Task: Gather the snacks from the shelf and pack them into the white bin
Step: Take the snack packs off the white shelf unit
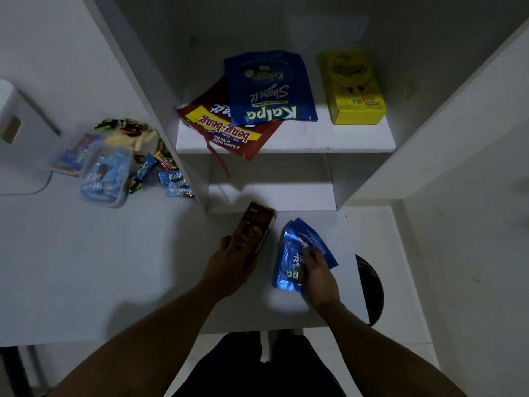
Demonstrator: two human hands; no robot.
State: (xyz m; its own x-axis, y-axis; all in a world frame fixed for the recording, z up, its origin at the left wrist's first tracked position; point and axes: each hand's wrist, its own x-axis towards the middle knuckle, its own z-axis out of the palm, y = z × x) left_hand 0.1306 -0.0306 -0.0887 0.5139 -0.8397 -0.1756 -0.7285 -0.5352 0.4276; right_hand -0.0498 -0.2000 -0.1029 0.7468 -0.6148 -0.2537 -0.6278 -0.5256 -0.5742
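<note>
Three snacks lie on the shelf board (286, 138): a blue Kalpa bag (269, 87) overlapping a red beng-beng bag (229, 130), whose corner and torn strip hang over the board's front edge, and a yellow box (353, 90) at the board's right end, apart from both.

Below and in front of the board, the left hand (229, 265) has its fingers curled round a brown box (256, 224), held tilted. Just to its right, the right hand (319, 273) grips a crumpled blue pouch (309, 239), fingers across its face, thumb hidden. Both are over a white surface (329, 219).

Left of the board, beyond the upright side panel (160, 110), clear tubs (106, 179) of sweets sit among loose wrapped sweets (171, 179). Farther left is a white container (11, 116) with a handle slot; whether it is the bin cannot be told. A black round thing (372, 287) lies below the board's right end.
</note>
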